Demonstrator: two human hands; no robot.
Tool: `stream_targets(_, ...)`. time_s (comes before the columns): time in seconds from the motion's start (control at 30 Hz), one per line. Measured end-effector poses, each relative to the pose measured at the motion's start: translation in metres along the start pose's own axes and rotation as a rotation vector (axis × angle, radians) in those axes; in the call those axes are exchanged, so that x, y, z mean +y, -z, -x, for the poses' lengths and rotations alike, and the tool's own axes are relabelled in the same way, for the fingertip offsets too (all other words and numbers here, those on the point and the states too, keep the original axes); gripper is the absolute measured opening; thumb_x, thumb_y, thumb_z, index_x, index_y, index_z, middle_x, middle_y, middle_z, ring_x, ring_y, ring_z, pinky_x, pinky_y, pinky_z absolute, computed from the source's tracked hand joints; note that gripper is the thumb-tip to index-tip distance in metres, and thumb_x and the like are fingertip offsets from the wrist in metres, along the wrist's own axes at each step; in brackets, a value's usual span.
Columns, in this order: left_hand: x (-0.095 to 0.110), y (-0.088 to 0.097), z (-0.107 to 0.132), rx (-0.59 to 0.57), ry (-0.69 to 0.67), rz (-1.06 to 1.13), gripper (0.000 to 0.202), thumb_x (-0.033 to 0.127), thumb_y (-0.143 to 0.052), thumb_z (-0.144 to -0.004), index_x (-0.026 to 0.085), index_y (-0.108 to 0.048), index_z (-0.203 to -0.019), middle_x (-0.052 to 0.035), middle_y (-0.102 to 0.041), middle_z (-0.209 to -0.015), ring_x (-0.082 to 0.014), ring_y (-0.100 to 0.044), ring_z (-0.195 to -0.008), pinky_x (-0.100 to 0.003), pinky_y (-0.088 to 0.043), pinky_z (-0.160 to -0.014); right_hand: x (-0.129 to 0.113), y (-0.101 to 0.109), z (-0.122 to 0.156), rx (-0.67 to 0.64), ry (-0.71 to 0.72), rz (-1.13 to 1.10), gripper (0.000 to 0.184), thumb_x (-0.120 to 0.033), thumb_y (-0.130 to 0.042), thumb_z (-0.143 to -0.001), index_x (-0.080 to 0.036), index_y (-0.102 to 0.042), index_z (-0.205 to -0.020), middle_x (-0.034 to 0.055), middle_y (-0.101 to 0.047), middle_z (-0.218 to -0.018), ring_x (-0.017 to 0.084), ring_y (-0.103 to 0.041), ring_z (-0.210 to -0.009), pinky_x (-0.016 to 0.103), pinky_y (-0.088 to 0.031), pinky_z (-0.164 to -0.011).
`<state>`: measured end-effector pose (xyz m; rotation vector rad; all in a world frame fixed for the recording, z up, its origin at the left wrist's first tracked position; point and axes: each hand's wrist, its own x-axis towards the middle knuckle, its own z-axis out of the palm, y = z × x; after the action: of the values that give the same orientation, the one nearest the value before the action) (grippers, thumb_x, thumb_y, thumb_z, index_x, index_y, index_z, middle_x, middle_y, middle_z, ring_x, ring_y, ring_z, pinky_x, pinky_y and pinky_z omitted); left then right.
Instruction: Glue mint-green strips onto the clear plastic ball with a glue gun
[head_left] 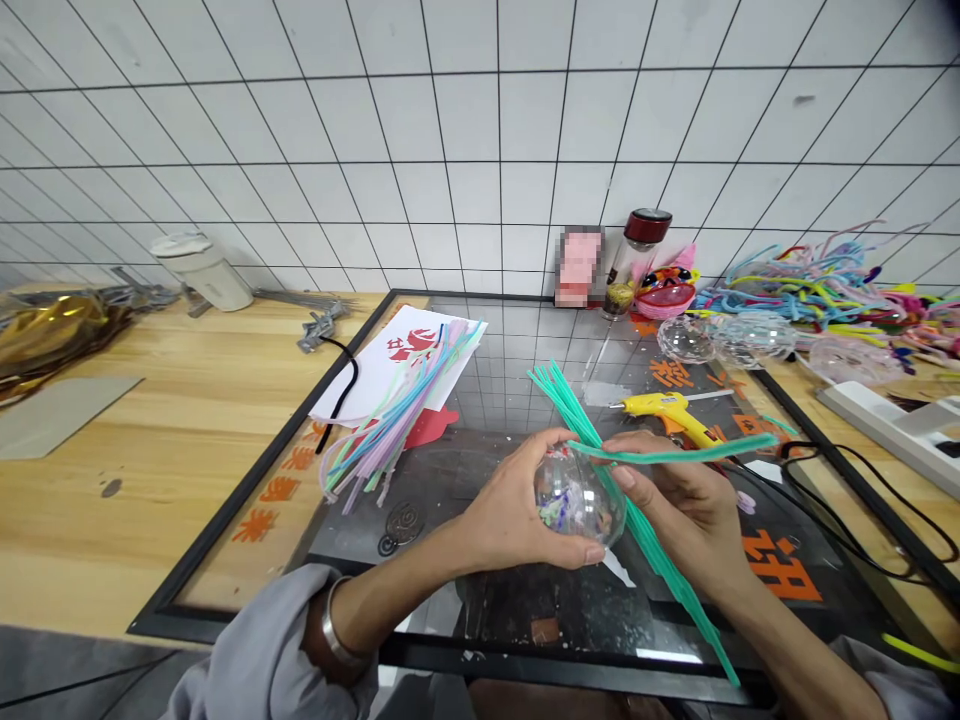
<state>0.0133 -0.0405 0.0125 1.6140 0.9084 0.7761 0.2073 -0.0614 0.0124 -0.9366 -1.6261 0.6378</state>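
My left hand [510, 510] is closed round a clear plastic ball [579, 497] with colourful bits inside, held over the black work mat [525, 590]. My right hand [686, 500] touches the ball's right side and pinches a teal pipe cleaner [675, 453] that lies across the top of the ball and sticks out to the right. A bunch of teal pipe cleaners [570, 405] lies on the mat beneath both hands, running from far centre to near right.
A yellow glue gun [671, 410] lies right of the hands, its black cord [862, 510] looping further right. Pastel pipe cleaners [397, 420] rest on white paper at left. Clear balls [686, 338], a jar [637, 255] and a colourful pipe-cleaner heap [817, 285] sit at the back right.
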Motion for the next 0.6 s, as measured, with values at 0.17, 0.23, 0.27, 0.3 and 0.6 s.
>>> stream_targets(0.17,-0.007,0.007,-0.005,0.089,0.058,0.223,0.086,0.032,-0.088,-0.054,0.017,-0.046,-0.128,-0.0125,-0.063,-0.125,-0.0296,-0.064,-0.111,-0.043,-0.050,-0.099,0.011,0.008,-0.004,0.072,-0.050,0.188,0.018,-0.029,-0.065,-0.090,-0.026,-0.070,-0.107,0.0034,-0.074,-0.100,0.019,-0.069,-0.094,0.033,-0.056,-0.084)
stream_targets(0.23,-0.009,0.010,-0.007,0.131,0.080,0.269,0.087,0.033,-0.089,-0.053,0.017,-0.047,-0.127,-0.0127,-0.064,-0.125,-0.0310,-0.064,-0.114,-0.044,-0.050,-0.100,0.020,0.023,-0.017,0.148,-0.066,0.343,0.020,-0.035,-0.062,-0.091,-0.023,-0.069,-0.105,0.0055,-0.074,-0.099,0.021,-0.069,-0.092,0.036,-0.055,-0.083)
stream_targets(0.27,-0.009,0.011,-0.008,0.147,0.084,0.289,0.086,0.034,-0.088,-0.053,0.017,-0.048,-0.127,-0.0121,-0.065,-0.125,-0.0310,-0.064,-0.114,-0.044,-0.051,-0.099,0.024,0.034,-0.026,0.164,-0.078,0.444,0.023,-0.038,-0.059,-0.091,-0.022,-0.069,-0.104,0.0068,-0.074,-0.098,0.022,-0.069,-0.090,0.037,-0.054,-0.082)
stream_targets(0.3,-0.010,0.012,-0.009,0.157,0.084,0.302,0.085,0.035,-0.088,-0.053,0.018,-0.048,-0.127,-0.0113,-0.066,-0.124,-0.0307,-0.064,-0.114,-0.043,-0.051,-0.099,0.028,0.044,-0.035,0.164,-0.087,0.566,0.027,-0.041,-0.056,-0.091,-0.020,-0.069,-0.102,0.0083,-0.074,-0.097,0.023,-0.068,-0.088,0.038,-0.054,-0.080)
stream_targets(0.6,-0.007,0.012,-0.008,0.154,0.087,0.248,0.085,0.036,-0.087,-0.054,0.017,-0.048,-0.127,-0.0110,-0.065,-0.123,-0.0289,-0.065,-0.111,-0.042,-0.052,-0.097,0.060,0.085,-0.065,-0.383,-0.716,1.385,0.051,-0.063,-0.055,-0.086,-0.016,-0.070,-0.093,0.0203,-0.074,-0.095,0.035,-0.070,-0.094,0.038,-0.046,-0.070)
